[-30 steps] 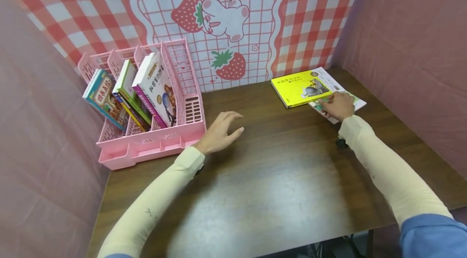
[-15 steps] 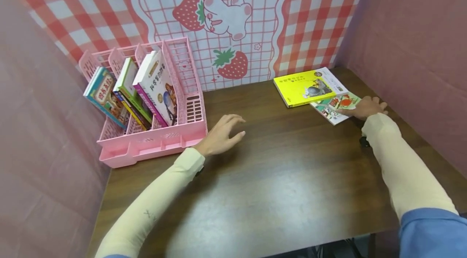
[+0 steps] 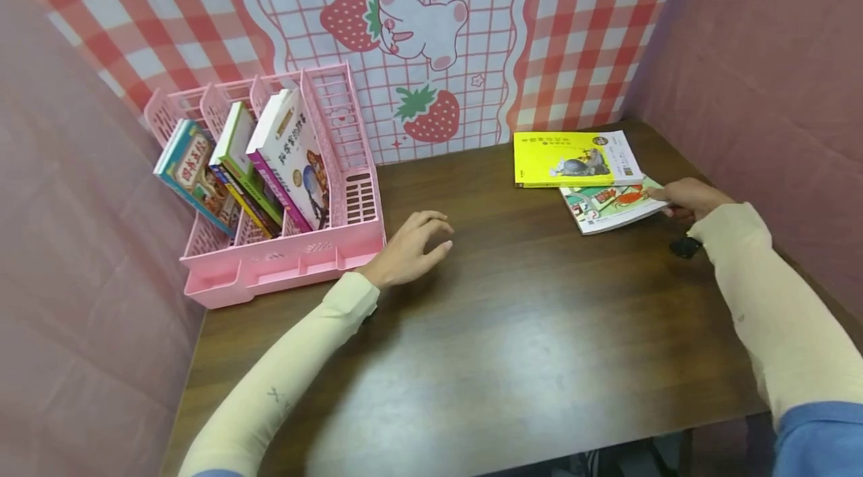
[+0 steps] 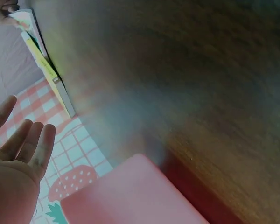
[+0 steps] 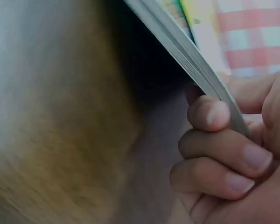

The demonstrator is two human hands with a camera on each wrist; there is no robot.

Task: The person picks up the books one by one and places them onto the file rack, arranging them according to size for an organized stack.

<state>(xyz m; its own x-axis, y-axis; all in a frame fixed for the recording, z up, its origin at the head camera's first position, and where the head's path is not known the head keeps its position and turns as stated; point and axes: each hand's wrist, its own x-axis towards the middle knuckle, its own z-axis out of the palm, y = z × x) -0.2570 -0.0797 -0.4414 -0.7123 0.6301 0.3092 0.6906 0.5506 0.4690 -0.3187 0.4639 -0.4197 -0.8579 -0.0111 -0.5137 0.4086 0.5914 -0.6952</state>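
Observation:
At the right of the table my right hand pinches the right edge of a thin book with a green and white cover. In the right wrist view its pages run between the thumb and curled fingers. A yellow book lies partly over that thin book and hides its far part. My left hand holds nothing, its fingers loosely extended, beside the front right corner of a pink book rack.
Several books stand in the rack: a blue one, a green one and a white one with a magenta spine. The rack's rightmost slot holds no book. A strawberry-print cloth hangs behind the wooden table.
My right hand has moved from on top of the thin book to its right edge and grips it there, the edge lifted. The yellow book has turned slightly. My left hand stays put.

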